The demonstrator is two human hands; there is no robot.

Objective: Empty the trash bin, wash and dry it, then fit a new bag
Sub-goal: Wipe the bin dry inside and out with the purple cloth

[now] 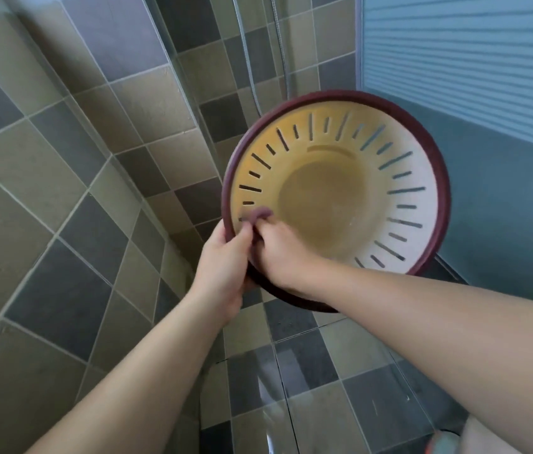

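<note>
**Trash bin held open-side toward the camera in a tiled shower corner**

The trash bin, cream inside with slotted walls and a dark red rim, was held in the air, tilted so its mouth faced the viewer. The left hand gripped the rim at about 8 o'clock, thumb over the edge. The right hand reached inside at the same point, fingers curled round a small reddish cloth pressed to the inner wall. Grey-green wall tiles lay toward 9 o'clock; a frosted window toward 1 o'clock.
</note>
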